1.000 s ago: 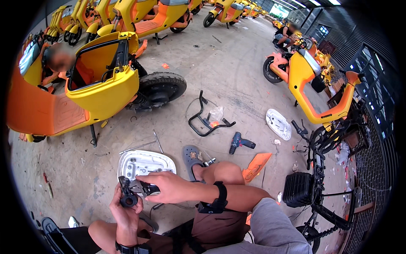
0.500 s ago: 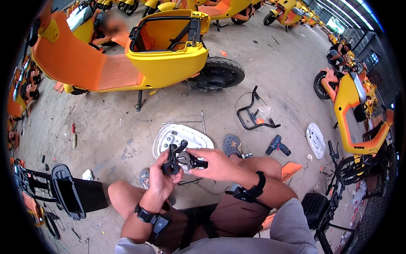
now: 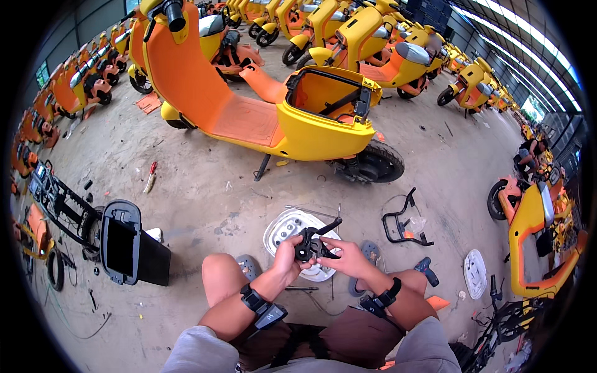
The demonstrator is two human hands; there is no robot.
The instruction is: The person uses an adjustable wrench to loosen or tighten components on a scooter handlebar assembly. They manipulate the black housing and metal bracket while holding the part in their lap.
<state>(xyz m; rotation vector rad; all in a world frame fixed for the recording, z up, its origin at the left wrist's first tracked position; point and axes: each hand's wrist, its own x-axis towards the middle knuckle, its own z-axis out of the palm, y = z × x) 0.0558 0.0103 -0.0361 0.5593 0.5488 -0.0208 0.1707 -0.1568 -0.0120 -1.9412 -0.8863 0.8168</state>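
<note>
Left hand: here [image 3: 285, 260], fingers curled round the black part's left side.
Right hand: across from it [image 3: 351, 260], pinching the same piece from the right.
Black part: held between both hands [image 3: 309, 246], its short rod slanting up and away, over the white cover [image 3: 272, 235].
Drill: on the floor [image 3: 426, 271], near the right knee.
Bent black frame: on the floor farther out [image 3: 390, 227].
Scooter: yellow and orange [image 3: 324, 138], standing beyond.
</note>
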